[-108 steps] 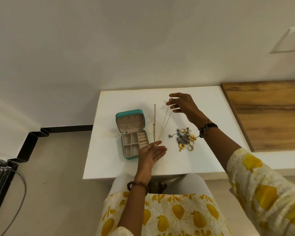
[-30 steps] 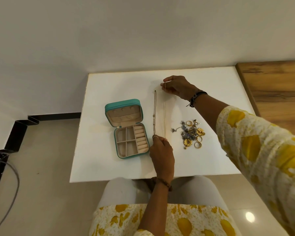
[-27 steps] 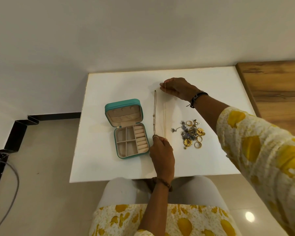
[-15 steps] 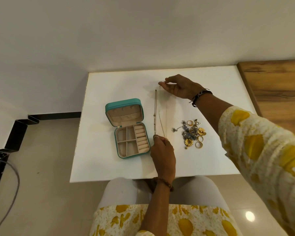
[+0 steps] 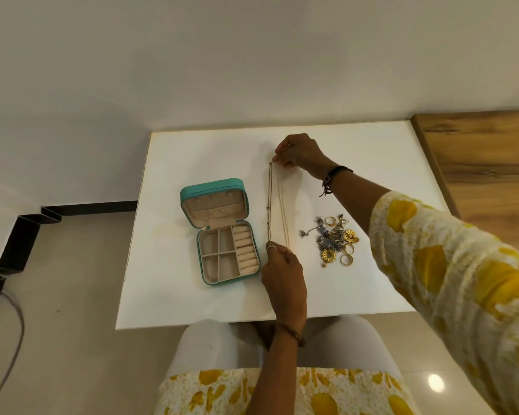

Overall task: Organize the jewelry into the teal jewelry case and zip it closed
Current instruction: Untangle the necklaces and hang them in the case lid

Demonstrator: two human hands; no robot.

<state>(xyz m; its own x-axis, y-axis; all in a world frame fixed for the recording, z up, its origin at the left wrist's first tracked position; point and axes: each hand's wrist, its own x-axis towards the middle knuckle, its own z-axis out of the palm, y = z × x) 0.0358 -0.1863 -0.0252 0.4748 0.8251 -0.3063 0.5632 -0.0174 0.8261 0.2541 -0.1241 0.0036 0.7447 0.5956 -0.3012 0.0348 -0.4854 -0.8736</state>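
Note:
The teal jewelry case (image 5: 212, 186) lies open on the white table (image 5: 168, 295), its lid tilted back and its beige compartments bare. Just right of it a dark chain necklace (image 5: 269, 202) lies straight, running away from me. A fine gold necklace (image 5: 284, 214) stretches alongside it. My left hand (image 5: 283, 277) pinches the gold necklace's near end. My right hand (image 5: 300, 154) pinches its far end, close to the tip of the dark chain. A pile of rings and earrings (image 5: 336, 238) sits right of the necklaces, under my right forearm.
A wooden surface (image 5: 480, 166) adjoins the table on the right. A white wall rises behind the table. To the left are tiled floor, a black baseboard (image 5: 21, 235) and a grey cable (image 5: 9, 348). My lap is below the table's near edge.
The gold necklace, held raised 3.6 s ago, now lies stretched low beside the dark chain. Over the last second my right hand shifted slightly left; my left hand stayed put.

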